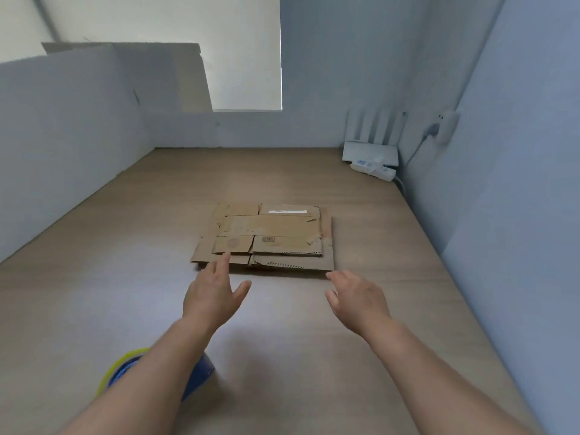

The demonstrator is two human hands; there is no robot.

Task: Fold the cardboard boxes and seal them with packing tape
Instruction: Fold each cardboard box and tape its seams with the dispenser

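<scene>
Tabletop [392, 246] | flat cardboard boxes [266, 233] just ahead | left hand [213, 296], right hand [357, 299] spread, empty

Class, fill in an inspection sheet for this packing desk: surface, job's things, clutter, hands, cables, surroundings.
Surface: light brown wooden table.
Job's things: flattened cardboard boxes stacked flat mid-table, not yet folded; tape roll at the near edge, partly hidden under the left forearm.
Clutter: router and power strip in the far right corner.
Hands: left hand open, index fingertip at the stack's near edge; right hand open, just short of its near right corner; neither holds anything.
Cables: cable running from a wall plug down towards the corner.
Surroundings: pale wall on the right, low partition on the left, cardboard sheet leaning behind it.
</scene>
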